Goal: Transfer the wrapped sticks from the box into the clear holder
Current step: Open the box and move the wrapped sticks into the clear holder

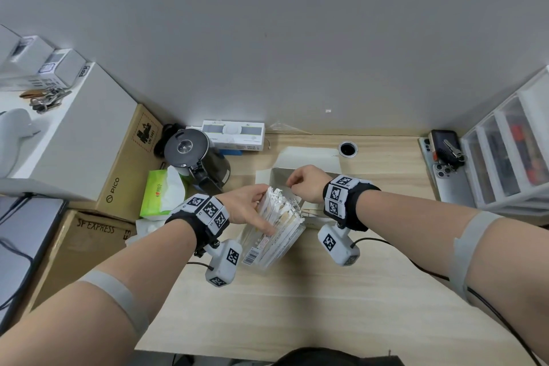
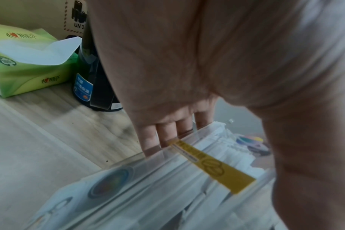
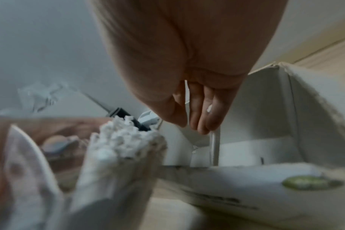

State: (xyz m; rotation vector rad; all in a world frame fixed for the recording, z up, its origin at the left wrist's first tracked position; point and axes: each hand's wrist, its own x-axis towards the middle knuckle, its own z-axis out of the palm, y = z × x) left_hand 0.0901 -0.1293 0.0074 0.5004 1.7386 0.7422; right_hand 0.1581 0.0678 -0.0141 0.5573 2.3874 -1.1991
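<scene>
Holder (image 1: 274, 249) in left hand (image 1: 243, 208), beside right hand (image 1: 306, 184).

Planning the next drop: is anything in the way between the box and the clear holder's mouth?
Nothing separate stands between the box and the clear holder beside it. But wrapped sticks already crowd the holder's mouth, and the left hand grips it near the rim.
</scene>
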